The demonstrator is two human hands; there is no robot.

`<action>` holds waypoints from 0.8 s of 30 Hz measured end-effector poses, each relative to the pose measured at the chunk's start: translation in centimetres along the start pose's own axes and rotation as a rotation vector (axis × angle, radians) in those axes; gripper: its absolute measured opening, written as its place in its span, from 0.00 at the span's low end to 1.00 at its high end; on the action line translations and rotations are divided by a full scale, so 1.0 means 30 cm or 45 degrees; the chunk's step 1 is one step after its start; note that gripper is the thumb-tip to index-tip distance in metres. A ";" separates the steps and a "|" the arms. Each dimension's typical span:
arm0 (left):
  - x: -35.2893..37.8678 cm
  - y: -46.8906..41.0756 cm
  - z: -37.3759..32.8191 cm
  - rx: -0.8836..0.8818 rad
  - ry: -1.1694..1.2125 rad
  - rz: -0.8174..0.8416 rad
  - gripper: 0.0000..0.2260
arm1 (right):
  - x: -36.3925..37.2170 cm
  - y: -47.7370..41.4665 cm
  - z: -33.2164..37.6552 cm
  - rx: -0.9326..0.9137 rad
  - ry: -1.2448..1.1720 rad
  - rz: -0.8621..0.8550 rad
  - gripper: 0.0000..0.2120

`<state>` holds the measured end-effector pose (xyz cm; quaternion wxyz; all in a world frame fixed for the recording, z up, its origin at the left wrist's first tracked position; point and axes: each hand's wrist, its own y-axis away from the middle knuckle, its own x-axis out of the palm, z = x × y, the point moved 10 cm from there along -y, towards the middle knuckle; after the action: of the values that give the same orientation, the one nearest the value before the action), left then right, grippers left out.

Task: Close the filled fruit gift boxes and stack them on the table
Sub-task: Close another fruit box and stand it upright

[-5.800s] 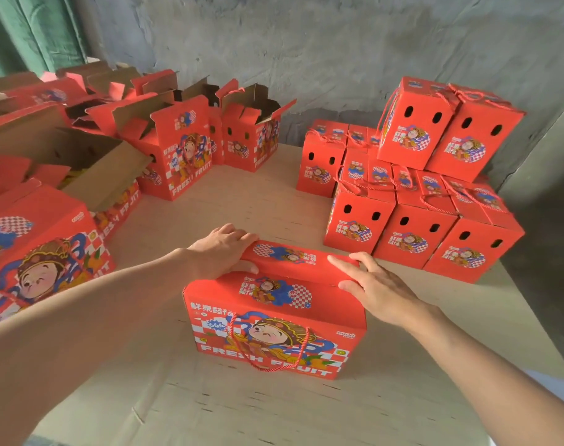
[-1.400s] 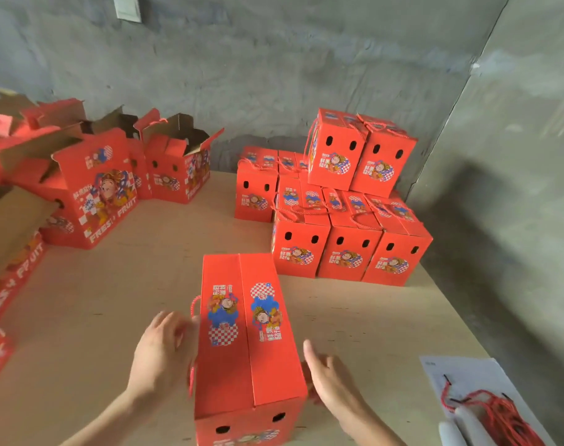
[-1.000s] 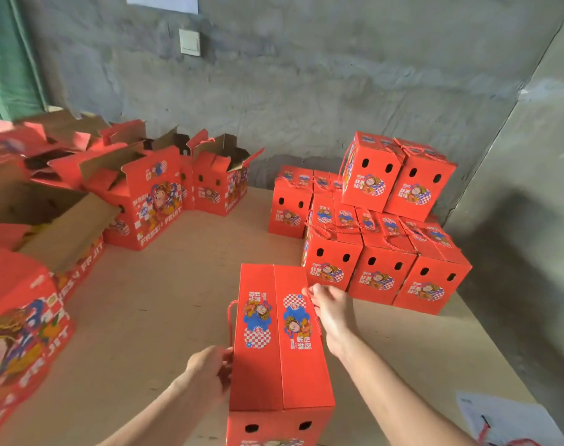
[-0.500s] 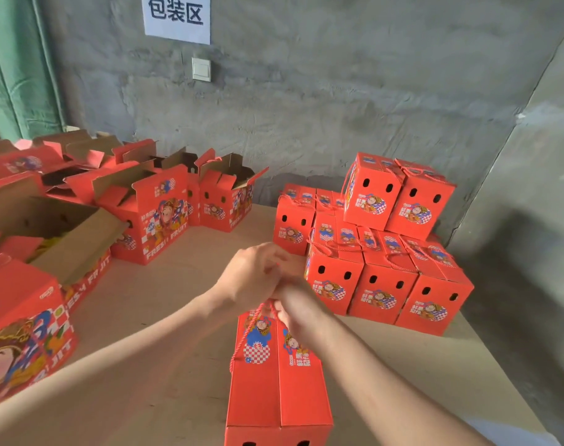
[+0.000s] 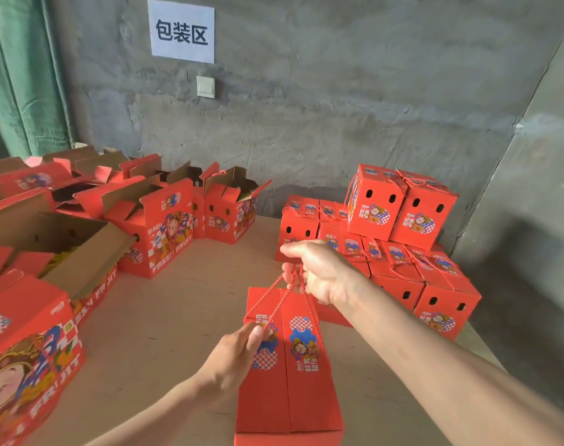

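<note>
A closed red fruit gift box [image 5: 300, 381] stands on the wooden table [image 5: 165, 320] right in front of me, its long top facing up. My right hand [image 5: 319, 268] grips the red rope handles [image 5: 287, 294] above the box's far end. My left hand [image 5: 239, 352] pinches one rope near the box's left edge, over the printed top. A stack of closed red boxes [image 5: 403, 252] sits at the back right, two of them on a second layer.
Several open red boxes [image 5: 158, 220] with raised flaps line the left and back left of the table. A large printed box [image 5: 26, 349] stands near left. A concrete wall with a paper sign [image 5: 181, 31] and a green curtain [image 5: 20, 75] lie behind.
The box was turned lengthwise toward me. Both hands came together over its far end; now the right hand lifts the rope handles while the left has dropped back, pinching one rope.
</note>
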<state>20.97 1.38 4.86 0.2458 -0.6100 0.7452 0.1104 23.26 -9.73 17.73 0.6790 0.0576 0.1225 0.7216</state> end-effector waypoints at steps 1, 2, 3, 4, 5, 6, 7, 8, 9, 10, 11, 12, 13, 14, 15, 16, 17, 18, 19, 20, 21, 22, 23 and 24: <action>-0.002 0.000 -0.022 0.066 -0.019 0.007 0.13 | -0.003 -0.006 0.027 -0.050 -0.002 -0.010 0.03; -0.004 0.004 -0.041 0.129 -0.073 -0.007 0.09 | -0.007 -0.011 0.054 -0.113 0.006 -0.025 0.04; -0.008 0.001 -0.060 0.201 -0.129 -0.031 0.07 | -0.014 -0.016 0.083 -0.183 0.031 -0.047 0.05; -0.014 -0.006 -0.068 0.253 -0.166 -0.057 0.11 | -0.016 -0.022 0.106 -0.248 0.063 -0.065 0.06; -0.018 -0.016 -0.067 0.274 -0.185 -0.066 0.17 | -0.015 -0.028 0.118 -0.294 0.092 -0.075 0.06; -0.016 -0.029 -0.057 0.259 -0.206 -0.053 0.20 | -0.011 -0.036 0.116 -0.312 0.109 -0.078 0.06; -0.008 -0.039 -0.042 0.247 -0.237 -0.025 0.22 | -0.007 -0.044 0.099 -0.305 0.119 -0.077 0.06; 0.009 -0.044 -0.019 0.226 -0.272 0.019 0.24 | -0.002 -0.053 0.073 -0.286 0.136 -0.071 0.07; 0.029 -0.048 0.008 0.204 -0.314 0.061 0.26 | 0.003 -0.059 0.044 -0.261 0.160 -0.064 0.07; 0.050 -0.047 0.036 0.179 -0.351 0.099 0.29 | 0.003 -0.064 0.018 -0.241 0.186 -0.065 0.07; 0.066 -0.045 0.057 0.165 -0.366 0.116 0.32 | -0.004 -0.068 -0.001 -0.234 0.192 -0.082 0.08; 0.077 -0.046 0.073 0.162 -0.353 0.113 0.33 | -0.016 -0.069 -0.011 -0.243 0.171 -0.100 0.07; 0.086 -0.049 0.078 0.178 -0.338 0.103 0.33 | -0.026 -0.066 -0.019 -0.263 0.140 -0.106 0.08; 0.096 -0.051 0.080 0.190 -0.339 0.103 0.33 | -0.029 -0.057 -0.034 -0.284 0.135 -0.094 0.08; 0.102 -0.053 0.080 0.197 -0.329 0.098 0.33 | -0.022 -0.041 -0.058 -0.295 0.166 -0.055 0.07; 0.101 -0.058 0.079 0.202 -0.293 0.084 0.31 | 0.000 -0.023 -0.089 -0.282 0.209 0.013 0.07; 0.099 -0.061 0.077 0.210 -0.251 0.068 0.29 | 0.029 -0.003 -0.125 -0.236 0.230 0.094 0.07; 0.097 -0.061 0.071 0.220 -0.222 0.065 0.28 | 0.051 0.011 -0.151 -0.179 0.224 0.151 0.07; 0.095 -0.058 0.067 0.223 -0.219 0.066 0.28 | 0.055 0.014 -0.152 -0.145 0.196 0.151 0.07; 0.091 -0.057 0.067 0.218 -0.225 0.055 0.29 | 0.041 0.005 -0.130 -0.136 0.159 0.098 0.07; 0.083 -0.057 0.073 0.205 -0.224 0.032 0.30 | 0.017 -0.008 -0.097 -0.135 0.127 0.021 0.06; 0.076 -0.053 0.074 0.193 -0.214 0.006 0.30 | -0.006 -0.021 -0.066 -0.127 0.115 -0.053 0.06; 0.068 -0.045 0.069 0.181 -0.218 -0.020 0.30 | -0.020 -0.032 -0.035 -0.113 0.125 -0.112 0.05; 0.062 -0.035 0.062 0.167 -0.229 -0.035 0.32 | -0.026 -0.044 -0.007 -0.097 0.146 -0.157 0.05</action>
<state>22.17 0.40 2.48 0.3526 -0.5906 0.7172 0.1123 24.53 -10.47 17.25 0.7157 -0.0173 0.1368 0.6846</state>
